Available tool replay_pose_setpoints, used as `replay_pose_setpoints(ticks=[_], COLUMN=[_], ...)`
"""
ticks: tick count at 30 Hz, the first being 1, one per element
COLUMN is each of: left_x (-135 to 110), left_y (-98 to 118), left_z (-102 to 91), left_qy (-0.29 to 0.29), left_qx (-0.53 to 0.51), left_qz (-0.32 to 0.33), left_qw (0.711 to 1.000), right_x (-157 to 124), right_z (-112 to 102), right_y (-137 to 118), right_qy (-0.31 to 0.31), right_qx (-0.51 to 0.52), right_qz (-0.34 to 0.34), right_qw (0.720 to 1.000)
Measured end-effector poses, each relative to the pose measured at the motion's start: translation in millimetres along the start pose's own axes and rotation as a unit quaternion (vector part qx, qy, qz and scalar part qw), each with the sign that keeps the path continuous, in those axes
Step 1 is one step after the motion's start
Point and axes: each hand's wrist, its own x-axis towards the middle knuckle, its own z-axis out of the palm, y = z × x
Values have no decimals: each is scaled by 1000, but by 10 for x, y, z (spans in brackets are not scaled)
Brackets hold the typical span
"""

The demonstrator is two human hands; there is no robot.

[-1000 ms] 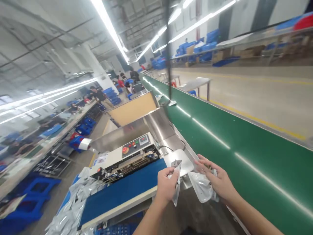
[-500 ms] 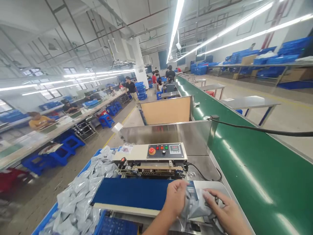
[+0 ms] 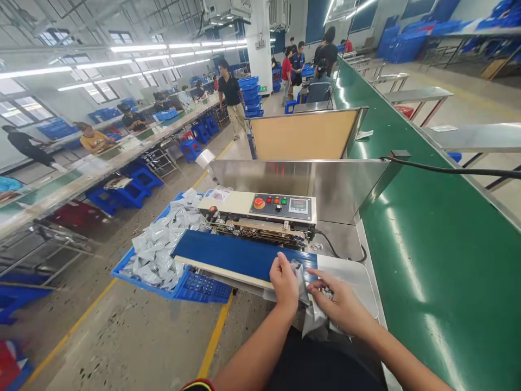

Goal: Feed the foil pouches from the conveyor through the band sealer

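My left hand (image 3: 285, 281) is closed at the front end of the blue belt (image 3: 232, 254), its fingers curled around the edge of a grey plastic bag (image 3: 300, 283). Just to the right, my right hand (image 3: 337, 298) bends its fingers around more grey pouches (image 3: 315, 321), which hang below the palm over the machine's edge. Small pale contents or a crumpled bag end show between its fingers; I cannot tell which. The band sealer (image 3: 260, 209), with a red stop button and a lit display, stands behind the belt.
A blue crate (image 3: 126, 266) heaped with grey sealed bags (image 3: 163, 239) stands at the belt's left end. A long green conveyor (image 3: 443, 277) runs along my right. A steel panel (image 3: 337, 184) rises behind the sealer, and a black cable (image 3: 456, 169) crosses the conveyor. Several people work farther back.
The view has tilted down and shifted, so more floor and my forearms show. Both hands have come closer together, with the left hand's bag turned upright beside the belt.
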Motion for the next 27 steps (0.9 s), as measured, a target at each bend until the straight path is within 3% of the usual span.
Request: replay_pose_setpoints(ticks=[4, 6, 9, 11, 17, 20, 23, 27], left_x=[57, 157, 341, 438, 549, 629, 748, 895], left_y=[-43, -79, -165, -246, -499, -548, -527, -455], left_z=[-52, -115, -183, -157, 232, 389, 408, 261], left_qy=[-45, -130, -284, -323, -282, -256, -237, -213], left_qx=[31, 24, 31, 51, 72, 77, 78, 83], left_qz=[19, 11, -34, -66, -154, -172, -167, -147], left_qw=[998, 991, 958, 943, 944, 948, 954, 962], right_x=[118, 173, 231, 255, 410, 582, 766, 969], right_z=[50, -11, -179, -310, -624, -692, -671, -503], right_y=[36, 70, 172, 273, 550, 606, 605, 543], right_qy=[-6, 10, 28, 44, 75, 68, 56, 35], right_qx=[-38, -37, -24, -12, 94, 126, 120, 127], right_qz=[16, 21, 44, 71, 245, 293, 308, 308], right_qw=[999, 999, 998, 996, 962, 945, 942, 942])
